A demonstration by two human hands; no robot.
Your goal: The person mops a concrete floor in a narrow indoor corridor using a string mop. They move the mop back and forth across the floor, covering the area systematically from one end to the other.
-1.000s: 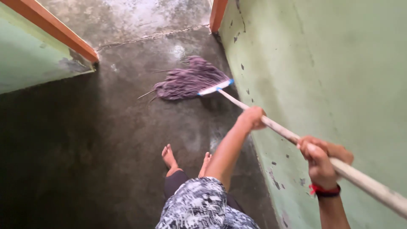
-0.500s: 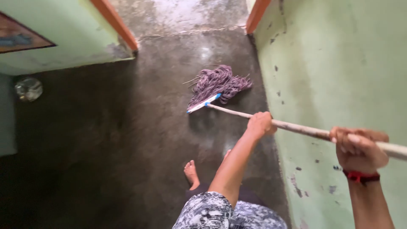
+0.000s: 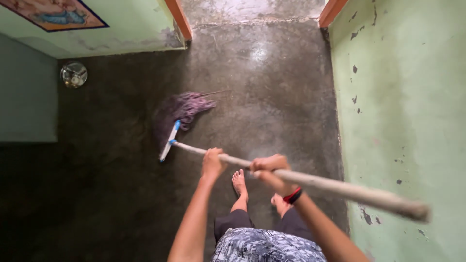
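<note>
Two hands on a mop over a dark wet floor.
The left hand [image 3: 213, 163] and right hand [image 3: 270, 169] both curl tight round the pole [image 3: 335, 185]; the mop head [image 3: 180, 112] lies on the floor [image 3: 262, 87], ahead and left of bare feet [image 3: 239, 182].

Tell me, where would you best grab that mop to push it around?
On the bare wooden handle, from above, hands spaced apart as the left hand and right hand are: it is long and slanted, and the stringy mop head lies on the floor.
</note>
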